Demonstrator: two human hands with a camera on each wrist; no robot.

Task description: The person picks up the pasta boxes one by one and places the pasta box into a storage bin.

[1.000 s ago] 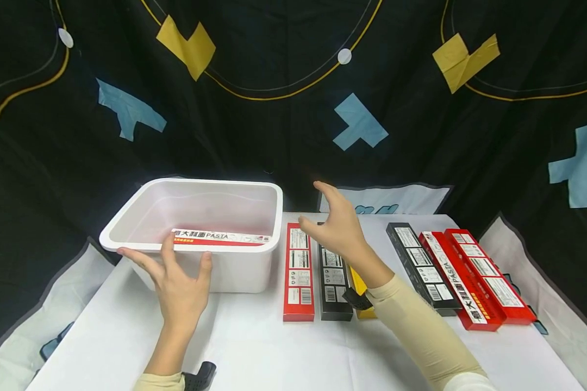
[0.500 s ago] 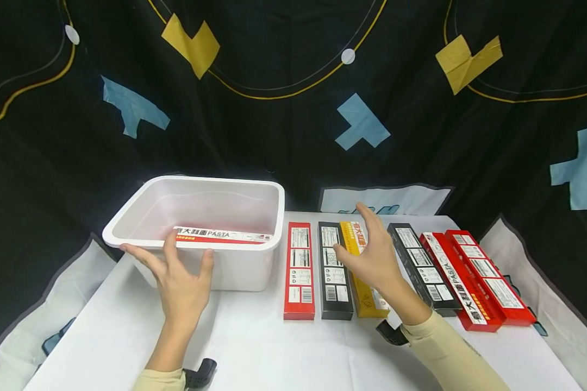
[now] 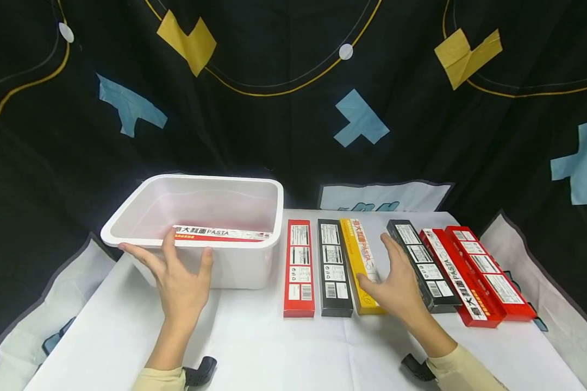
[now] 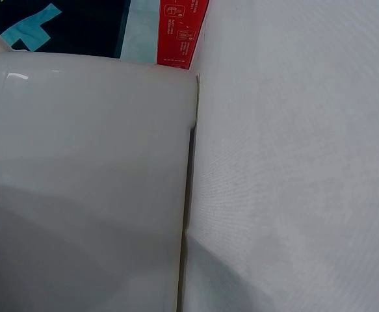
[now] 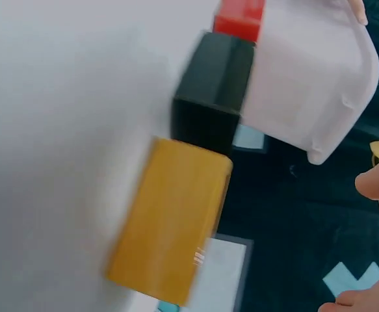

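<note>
My left hand [image 3: 183, 285] rests at the near side of a white plastic bin [image 3: 244, 269], its fingers spread. One fingertip overlaps the rim, while the thumb lies against the outer wall. Inside the bin lies a red and white pasta box [image 3: 225, 234]. My right hand [image 3: 398, 285] hovers with thumb and fingers apart over the near end of a yellow pasta box [image 3: 354, 260], holding nothing. In the right wrist view, the yellow box's end [image 5: 169, 221] faces the camera, with the thumb and a finger at the right edge.
Left of the yellow box lie a black box [image 3: 333, 266] and a red box [image 3: 300, 269]. To its right are another black box [image 3: 423, 266], a red and white pasta box [image 3: 457, 277] and a red box [image 3: 491, 274]. A dark cloth [image 3: 274, 141] hangs behind the white table [image 3: 274, 353].
My right hand has moved right and toward me, from above the left black box to the near end of the yellow box. My left hand stays at the bin.
</note>
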